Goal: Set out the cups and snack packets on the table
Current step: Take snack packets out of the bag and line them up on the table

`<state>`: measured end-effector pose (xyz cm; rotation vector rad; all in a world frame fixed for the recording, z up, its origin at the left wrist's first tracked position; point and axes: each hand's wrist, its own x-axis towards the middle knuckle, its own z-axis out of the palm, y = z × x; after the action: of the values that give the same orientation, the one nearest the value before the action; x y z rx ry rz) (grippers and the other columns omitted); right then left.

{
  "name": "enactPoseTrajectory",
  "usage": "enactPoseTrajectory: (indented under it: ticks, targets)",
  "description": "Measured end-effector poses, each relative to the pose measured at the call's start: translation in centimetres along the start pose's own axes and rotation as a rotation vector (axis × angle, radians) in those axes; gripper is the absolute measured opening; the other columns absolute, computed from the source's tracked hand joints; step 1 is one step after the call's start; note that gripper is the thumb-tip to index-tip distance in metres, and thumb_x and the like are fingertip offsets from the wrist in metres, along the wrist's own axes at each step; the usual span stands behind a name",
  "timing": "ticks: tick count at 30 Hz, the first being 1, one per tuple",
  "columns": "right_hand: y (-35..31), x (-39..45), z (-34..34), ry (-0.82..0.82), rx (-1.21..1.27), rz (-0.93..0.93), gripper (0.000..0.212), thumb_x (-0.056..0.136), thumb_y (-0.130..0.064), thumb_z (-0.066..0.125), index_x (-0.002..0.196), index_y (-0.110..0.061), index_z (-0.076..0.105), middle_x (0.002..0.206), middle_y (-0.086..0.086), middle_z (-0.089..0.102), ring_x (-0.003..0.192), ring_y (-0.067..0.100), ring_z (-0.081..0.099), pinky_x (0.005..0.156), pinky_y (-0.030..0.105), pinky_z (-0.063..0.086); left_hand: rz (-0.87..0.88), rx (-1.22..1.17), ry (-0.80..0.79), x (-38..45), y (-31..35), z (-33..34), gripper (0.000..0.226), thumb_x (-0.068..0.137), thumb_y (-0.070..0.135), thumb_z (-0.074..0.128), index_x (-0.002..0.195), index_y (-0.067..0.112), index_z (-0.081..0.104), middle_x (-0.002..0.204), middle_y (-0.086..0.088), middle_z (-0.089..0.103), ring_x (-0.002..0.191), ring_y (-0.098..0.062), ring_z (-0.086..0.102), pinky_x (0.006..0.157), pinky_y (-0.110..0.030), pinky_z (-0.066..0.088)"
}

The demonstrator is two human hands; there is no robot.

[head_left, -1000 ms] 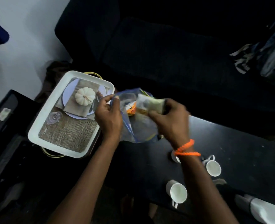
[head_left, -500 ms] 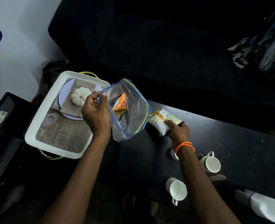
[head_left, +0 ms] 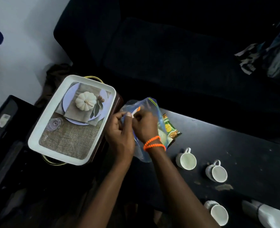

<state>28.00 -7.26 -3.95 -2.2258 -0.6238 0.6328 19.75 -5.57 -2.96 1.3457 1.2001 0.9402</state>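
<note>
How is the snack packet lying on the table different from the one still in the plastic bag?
The green packet lies flat on the black table, partly behind the plastic bag; the orange packet sits inside that bag. The green one is untouched, while the right hand reaches in at the orange one and the left hand holds the bag. Both look like small printed snack packets.

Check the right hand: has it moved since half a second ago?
Yes. The right hand left the packet on the table and returned to the zip bag, toward the tray.
</note>
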Motion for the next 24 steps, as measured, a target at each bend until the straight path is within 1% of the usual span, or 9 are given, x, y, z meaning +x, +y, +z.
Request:
enactPoseTrajectory:
  ticks: [2, 4, 5, 7, 9, 14, 17, 20, 24]
  targets:
    - [0.5, 0.9, 1.8, -0.228, -0.066, 0.206, 0.052, 0.096, -0.038, 0.056, 0.129, 0.002, 0.061, 0.128, 0.025, 0.065, 0.121, 0.037, 0.061, 0.1, 0.037, 0.044, 0.004, -0.015, -0.002, -1.2, 0.1, -0.2, 0.01, 0.094, 0.03, 0.066, 0.094, 0.021, 0.07, 0.086, 0.004, 0.072, 0.08, -0.006, 0.066, 0.075, -0.019, 0.052]
    - [0.9, 0.6, 2.5, -0.317, 0.018, 0.252, 0.081, 0.082, -0.051, 0.046, 0.14, 0.005, 0.049, 0.141, 0.03, 0.054, 0.131, 0.042, 0.052, 0.113, 0.046, 0.039, 0.058, 0.006, -0.044, -2.2, -0.1, -0.5, 0.006, 0.093, 0.035, 0.064, 0.093, 0.03, 0.068, 0.085, 0.01, 0.071, 0.08, -0.003, 0.065, 0.075, -0.017, 0.051]
    - [1.3, 0.7, 3.1, -0.315, 0.028, 0.238, 0.083, 0.076, -0.05, 0.04, 0.135, 0.006, 0.052, 0.138, 0.032, 0.055, 0.129, 0.044, 0.053, 0.112, 0.051, 0.039, 0.086, 0.024, -0.062, -2.6, -0.3, -0.7, 0.005, 0.092, 0.036, 0.064, 0.093, 0.033, 0.067, 0.084, 0.012, 0.07, 0.08, -0.001, 0.065, 0.075, -0.016, 0.05]
    - [0.7, 0.9, 3.3, -0.31, 0.012, 0.267, 0.053, 0.086, -0.045, 0.045, 0.115, -0.003, 0.058, 0.115, 0.029, 0.064, 0.117, 0.04, 0.059, 0.103, 0.045, 0.044, 0.092, 0.049, -0.062, -2.4, -0.9, -1.3, 0.009, 0.093, 0.035, 0.063, 0.094, 0.028, 0.068, 0.084, 0.01, 0.07, 0.079, -0.001, 0.064, 0.075, -0.017, 0.051]
    - [-0.3, 1.9, 3.2, -0.181, -0.066, 0.268, 0.029, 0.095, -0.028, 0.058, 0.114, -0.007, 0.062, 0.108, 0.021, 0.067, 0.111, 0.035, 0.062, 0.09, 0.038, 0.045, 0.058, 0.064, 0.008, -1.0, -1.2, -1.7, 0.015, 0.095, 0.033, 0.062, 0.096, 0.019, 0.067, 0.083, 0.009, 0.068, 0.076, 0.002, 0.062, 0.074, -0.02, 0.05]
    - [-2.8, -2.3, -3.2, 0.079, 0.165, -0.154, 0.031, 0.077, -0.025, 0.078, 0.107, -0.026, 0.068, 0.098, -0.007, 0.076, 0.09, 0.012, 0.07, 0.073, 0.019, 0.046, -0.03, 0.062, 0.213, 5.2, -1.1, -2.9, 0.016, 0.1, 0.026, 0.063, 0.093, 0.012, 0.064, 0.08, 0.011, 0.063, 0.067, 0.011, 0.055, 0.066, -0.014, 0.044]
    - [-1.2, -5.0, -8.4, 0.199, 0.384, -0.271, 0.041, 0.081, -0.029, 0.083, 0.118, -0.028, 0.067, 0.11, -0.013, 0.073, 0.097, 0.005, 0.071, 0.08, 0.016, 0.054, -0.084, 0.028, 0.239, 8.0, -0.7, -3.8, 0.023, 0.1, 0.027, 0.062, 0.102, 0.005, 0.069, 0.091, 0.002, 0.069, 0.077, -0.001, 0.061, 0.072, -0.024, 0.048]
    - [2.4, -5.2, -8.9, 0.389, 0.402, -0.129, 0.048, 0.08, -0.023, 0.085, 0.125, -0.027, 0.066, 0.114, -0.012, 0.073, 0.103, 0.006, 0.071, 0.085, 0.023, 0.057, -0.08, 0.031, 0.159, 8.5, -0.6, -4.3, 0.02, 0.099, 0.031, 0.06, 0.098, 0.012, 0.069, 0.089, -0.01, 0.069, 0.078, -0.022, 0.064, 0.071, -0.042, 0.054]
    - [8.2, -3.4, -5.6, 0.453, 0.175, -0.128, 0.058, 0.079, 0.005, 0.075, 0.132, -0.016, 0.065, 0.125, 0.001, 0.071, 0.115, 0.014, 0.067, 0.099, 0.032, 0.054, 0.007, 0.03, 0.036, 7.4, -0.4, -3.7, 0.015, 0.1, 0.034, 0.06, 0.09, 0.023, 0.065, 0.076, 0.007, 0.06, 0.069, -0.003, 0.055, 0.068, -0.023, 0.048]
